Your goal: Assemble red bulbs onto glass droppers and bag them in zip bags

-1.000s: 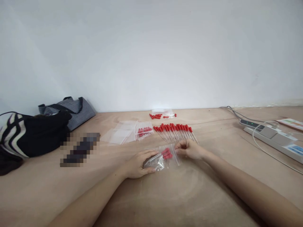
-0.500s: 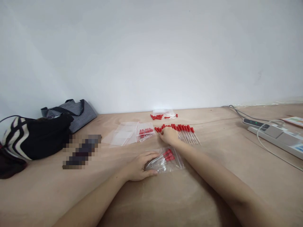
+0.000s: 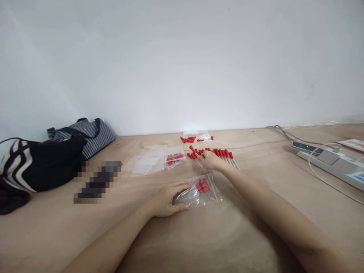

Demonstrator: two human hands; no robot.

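On the table in front of me lies a clear zip bag [image 3: 192,201] with several red-bulbed droppers [image 3: 203,185] inside. My left hand [image 3: 172,199] curves round the bag's left end, thumb below and fingers above, holding it. Beyond it, a row of glass droppers with red rubber bulbs [image 3: 226,153] lies side by side. My right hand [image 3: 210,159] is closed over this row, pinching one dropper [image 3: 192,149] whose red bulb sticks out to the upper left, above the others. The fingertips hide part of its stem.
Left of the row, a filled zip bag [image 3: 174,157] lies beside flat empty bags [image 3: 148,159]. Loose red bulbs [image 3: 187,139] and another bag [image 3: 196,134] lie near the wall. A power strip [image 3: 332,161] with cables is at right; a striped bag [image 3: 101,138] and black cloth [image 3: 57,165] are at left.
My right hand has shifted slightly right, and a dropper now tilts up from the row in its fingers. My left hand stays on the zip bag.
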